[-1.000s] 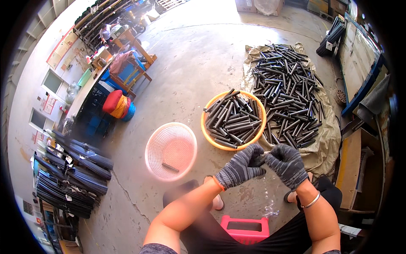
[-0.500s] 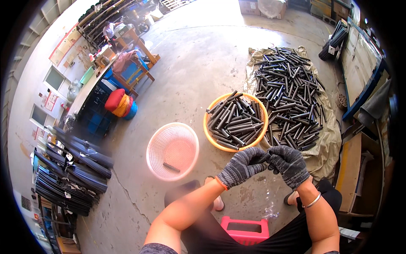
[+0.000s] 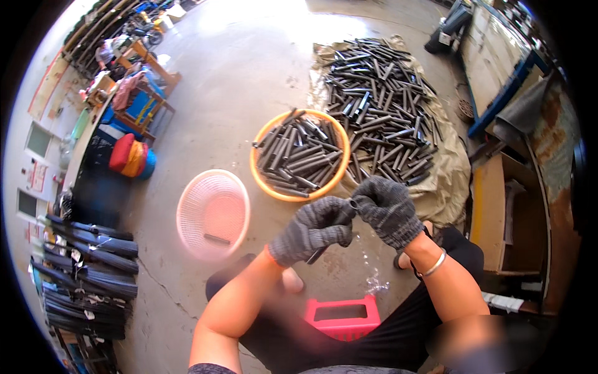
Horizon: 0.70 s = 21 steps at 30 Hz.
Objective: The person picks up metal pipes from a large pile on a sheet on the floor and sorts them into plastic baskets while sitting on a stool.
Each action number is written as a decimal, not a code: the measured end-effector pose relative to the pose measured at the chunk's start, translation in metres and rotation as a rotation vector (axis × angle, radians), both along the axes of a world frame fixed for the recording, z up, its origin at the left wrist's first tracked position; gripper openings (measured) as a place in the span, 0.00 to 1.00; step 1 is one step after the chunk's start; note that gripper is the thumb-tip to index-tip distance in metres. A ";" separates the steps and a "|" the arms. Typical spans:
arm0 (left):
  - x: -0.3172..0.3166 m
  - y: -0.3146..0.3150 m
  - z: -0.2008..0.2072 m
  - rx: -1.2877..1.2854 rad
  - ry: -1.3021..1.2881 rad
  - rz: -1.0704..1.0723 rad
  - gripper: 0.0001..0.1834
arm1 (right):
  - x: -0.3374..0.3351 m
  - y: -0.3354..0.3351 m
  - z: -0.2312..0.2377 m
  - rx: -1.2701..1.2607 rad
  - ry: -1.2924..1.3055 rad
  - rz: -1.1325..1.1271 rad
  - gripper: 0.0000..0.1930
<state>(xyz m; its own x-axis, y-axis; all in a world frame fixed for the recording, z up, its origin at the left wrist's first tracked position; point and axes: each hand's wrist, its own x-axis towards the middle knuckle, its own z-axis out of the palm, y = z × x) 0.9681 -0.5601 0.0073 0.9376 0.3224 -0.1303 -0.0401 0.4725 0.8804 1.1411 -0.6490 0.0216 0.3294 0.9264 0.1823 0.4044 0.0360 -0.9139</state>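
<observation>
My gloved left hand (image 3: 314, 230) is closed round a short black tube (image 3: 316, 255); its lower end pokes out below my palm, and an open end shows near my fingertips. Against that open end, my gloved right hand (image 3: 387, 212) is closed in a pinch; what sits between its fingers is hidden. Just beyond my hands stands an orange basket (image 3: 255, 171) heaped with similar black tubes (image 3: 299, 149). To its left is a pink-white basket (image 3: 215, 181) with one tube (image 3: 217, 239) lying at its bottom.
A big pile of black tubes (image 3: 386, 112) is spread on a beige tarp (image 3: 448, 181). Between my legs stands a pink stool (image 3: 342, 318), with thin clear curls (image 3: 375, 283) on the floor beyond it. A cardboard box (image 3: 489, 212) is at right; bundled long rods (image 3: 87, 274) are at left.
The view has shifted, so the baskets and pile sit further left. My left hand has turned, and the tube's lower end now shows under it. Both hands stay together.
</observation>
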 end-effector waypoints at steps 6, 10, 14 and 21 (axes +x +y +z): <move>0.000 0.002 0.003 0.034 0.131 -0.042 0.25 | 0.007 -0.001 -0.009 0.000 -0.078 -0.012 0.02; 0.000 0.002 0.005 0.072 0.095 -0.034 0.24 | 0.009 -0.005 -0.008 0.039 -0.110 0.023 0.02; 0.003 -0.002 0.018 -0.014 0.205 0.130 0.18 | 0.011 -0.007 -0.016 0.099 -0.144 0.047 0.02; -0.006 0.006 0.016 -0.025 -0.110 -0.008 0.20 | 0.018 -0.007 -0.027 0.117 -0.270 0.000 0.03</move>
<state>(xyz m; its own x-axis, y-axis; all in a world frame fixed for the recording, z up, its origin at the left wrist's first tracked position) 0.9620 -0.5540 0.0230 0.9492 0.3127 -0.0348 -0.1316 0.4952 0.8588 1.1590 -0.6557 -0.0051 0.2546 0.8939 0.3689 0.6322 0.1347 -0.7630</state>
